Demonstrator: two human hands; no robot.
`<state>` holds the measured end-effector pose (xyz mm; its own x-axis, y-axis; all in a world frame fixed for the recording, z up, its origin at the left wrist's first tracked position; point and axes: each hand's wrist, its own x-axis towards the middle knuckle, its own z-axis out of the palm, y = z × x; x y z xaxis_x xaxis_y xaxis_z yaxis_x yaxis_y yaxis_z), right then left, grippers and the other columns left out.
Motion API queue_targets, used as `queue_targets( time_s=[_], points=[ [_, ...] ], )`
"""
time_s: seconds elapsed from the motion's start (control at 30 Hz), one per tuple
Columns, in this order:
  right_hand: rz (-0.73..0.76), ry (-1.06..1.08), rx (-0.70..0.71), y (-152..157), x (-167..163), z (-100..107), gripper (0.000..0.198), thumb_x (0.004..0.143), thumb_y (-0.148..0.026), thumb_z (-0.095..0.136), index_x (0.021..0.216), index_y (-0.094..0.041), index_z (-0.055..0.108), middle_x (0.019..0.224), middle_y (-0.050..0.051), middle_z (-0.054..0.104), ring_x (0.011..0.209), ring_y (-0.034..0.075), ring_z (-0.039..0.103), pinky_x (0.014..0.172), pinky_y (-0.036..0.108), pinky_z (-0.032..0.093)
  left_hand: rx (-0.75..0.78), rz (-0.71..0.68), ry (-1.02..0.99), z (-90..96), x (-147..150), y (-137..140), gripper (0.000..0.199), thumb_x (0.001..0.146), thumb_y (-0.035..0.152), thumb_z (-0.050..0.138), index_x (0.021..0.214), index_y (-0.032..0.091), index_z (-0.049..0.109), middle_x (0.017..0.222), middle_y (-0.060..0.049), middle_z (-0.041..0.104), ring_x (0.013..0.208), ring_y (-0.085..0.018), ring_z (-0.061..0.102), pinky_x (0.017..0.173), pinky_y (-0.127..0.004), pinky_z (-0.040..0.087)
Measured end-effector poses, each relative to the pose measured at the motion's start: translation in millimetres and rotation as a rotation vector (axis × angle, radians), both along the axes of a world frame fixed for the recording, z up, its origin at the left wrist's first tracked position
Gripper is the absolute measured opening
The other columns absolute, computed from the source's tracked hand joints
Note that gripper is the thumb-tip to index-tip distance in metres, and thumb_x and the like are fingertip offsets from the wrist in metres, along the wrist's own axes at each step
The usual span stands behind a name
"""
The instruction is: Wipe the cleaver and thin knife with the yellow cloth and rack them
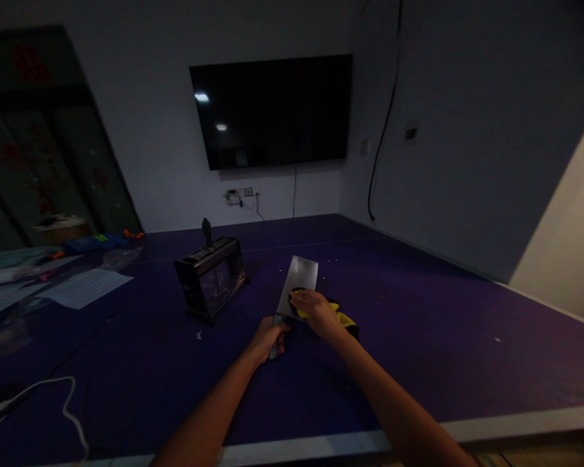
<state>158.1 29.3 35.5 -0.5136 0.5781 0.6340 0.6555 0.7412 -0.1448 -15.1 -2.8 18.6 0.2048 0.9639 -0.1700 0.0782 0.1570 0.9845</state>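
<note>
A cleaver (300, 271) with a broad metal blade points away from me over the purple table. My left hand (268, 338) is wrapped round its greyish handle (274, 350). My right hand (316, 310) presses a yellow and black cloth (346, 321) against the flat of the blade, near the handle end. Part of the cloth hangs out to the right of the hand. To the left of the cleaver stands a black knife block (209, 275) with clear sides, and one dark knife handle (207, 232) sticks up from its top.
The purple table (418, 324) has a pale front edge. Paper sheets (87, 287), plastic bags and a blue item lie at the left. A white cable (71, 395) curls at the near left. Small white scraps dot the surface. A television (277, 113) hangs on the wall.
</note>
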Motion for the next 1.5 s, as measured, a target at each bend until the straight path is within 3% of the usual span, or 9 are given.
queue_targets(
  time_s=[0.3, 0.43, 0.57, 0.7, 0.93, 1.07, 1.3, 1.5],
  points=[
    [-0.323, 0.21, 0.111, 16, 38, 3, 0.063, 0.056, 0.004, 0.037, 0.11, -0.016, 0.062, 0.121, 0.006, 0.057, 0.11, 0.021, 0.05, 0.095, 0.039, 0.04, -0.029, -0.155, 0.133, 0.2, 0, -1, 0.011, 0.066, 0.022, 0.054, 0.061, 0.016, 0.046, 0.037, 0.007, 0.042, 0.028, -0.007, 0.042, 0.032, -0.015, 0.028],
    [-0.363, 0.258, 0.162, 15, 45, 6, 0.062, 0.057, 0.004, 0.037, 0.111, -0.015, 0.061, 0.122, 0.007, 0.056, 0.111, 0.021, 0.049, 0.095, 0.039, 0.041, -0.013, -0.169, 0.194, -1.2, 1, 0, 0.011, 0.067, 0.022, 0.054, 0.063, 0.016, 0.046, 0.038, 0.007, 0.044, 0.029, -0.007, 0.043, 0.032, -0.016, 0.029],
    [-0.372, 0.206, 0.124, 11, 38, 6, 0.064, 0.057, 0.005, 0.037, 0.112, -0.018, 0.061, 0.123, 0.004, 0.056, 0.112, 0.021, 0.048, 0.094, 0.039, 0.041, -0.001, -0.158, 0.182, -1.3, 0, -1, 0.01, 0.068, 0.021, 0.052, 0.062, 0.016, 0.046, 0.037, 0.007, 0.043, 0.028, -0.007, 0.042, 0.032, -0.016, 0.028],
    [-0.308, 0.097, 0.05, 4, 21, 3, 0.064, 0.058, 0.006, 0.037, 0.111, -0.019, 0.061, 0.124, 0.004, 0.055, 0.109, 0.022, 0.05, 0.092, 0.037, 0.043, -0.013, -0.107, 0.11, -0.9, 0, -1, 0.012, 0.067, 0.023, 0.054, 0.062, 0.016, 0.045, 0.036, 0.008, 0.04, 0.027, -0.008, 0.041, 0.031, -0.016, 0.026],
    [-0.003, -0.066, -0.002, -9, -9, -1, 0.061, 0.061, 0.003, 0.04, 0.113, -0.021, 0.061, 0.122, 0.003, 0.057, 0.105, 0.019, 0.051, 0.09, 0.035, 0.044, -0.01, -0.062, 0.06, -2.8, 1, 1, 0.018, 0.065, 0.029, 0.054, 0.057, 0.017, 0.044, 0.036, 0.008, 0.038, 0.027, -0.007, 0.04, 0.031, -0.016, 0.025],
    [0.076, -0.109, -0.046, -17, -18, 3, 0.055, 0.065, 0.001, 0.039, 0.11, -0.021, 0.063, 0.12, 0.004, 0.058, 0.105, 0.018, 0.052, 0.09, 0.032, 0.043, 0.014, -0.057, 0.038, -4.0, 0, 1, 0.021, 0.066, 0.033, 0.054, 0.056, 0.017, 0.045, 0.035, 0.006, 0.039, 0.027, -0.007, 0.04, 0.032, -0.017, 0.027],
    [0.098, -0.08, -0.034, -16, -17, 6, 0.058, 0.064, 0.002, 0.039, 0.111, -0.022, 0.063, 0.121, 0.006, 0.058, 0.104, 0.017, 0.054, 0.089, 0.033, 0.043, 0.032, -0.072, 0.036, -3.9, 1, 1, 0.02, 0.065, 0.031, 0.053, 0.055, 0.017, 0.044, 0.036, 0.007, 0.039, 0.027, -0.008, 0.04, 0.031, -0.018, 0.026],
    [-0.012, 0.007, -0.006, -2, -1, 2, 0.06, 0.06, 0.003, 0.039, 0.11, -0.021, 0.062, 0.123, 0.005, 0.056, 0.107, 0.019, 0.052, 0.091, 0.037, 0.043, 0.017, -0.096, 0.073, -0.5, 2, -1, 0.013, 0.064, 0.025, 0.053, 0.058, 0.017, 0.044, 0.037, 0.008, 0.039, 0.027, -0.007, 0.04, 0.031, -0.017, 0.026]
  ],
)
